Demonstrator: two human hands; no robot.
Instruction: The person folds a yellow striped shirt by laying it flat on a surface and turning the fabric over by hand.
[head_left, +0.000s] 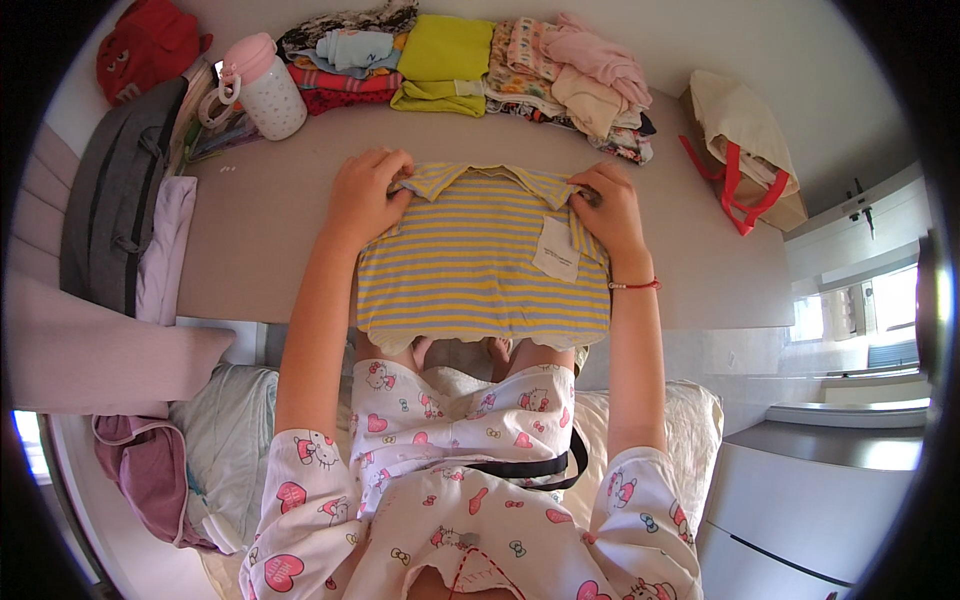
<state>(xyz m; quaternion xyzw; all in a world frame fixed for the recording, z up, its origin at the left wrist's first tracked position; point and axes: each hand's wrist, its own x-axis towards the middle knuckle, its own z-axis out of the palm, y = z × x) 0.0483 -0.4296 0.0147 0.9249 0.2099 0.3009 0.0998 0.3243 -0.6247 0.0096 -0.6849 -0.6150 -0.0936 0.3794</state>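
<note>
A yellow-and-grey striped shirt (480, 255) lies in front of me on the table, its lower edge hanging over the near side. At its far left corner, my left hand (369, 196) pinches the fabric beside the collar. My right hand (609, 210) grips the opposite corner by the other collar point. Between the two hands the collar (491, 171) is spread along the far edge. On the shirt's right half sits a white patch (556, 249) with small print.
Folded clothes (442, 71) line the table's back edge. A pink-lidded bottle (264, 90), a grey bag (112, 202) and a red plush toy (146, 49) stand at left. On the right is a cloth bag with red handles (742, 142). The beige tabletop (255, 247) ends before my legs.
</note>
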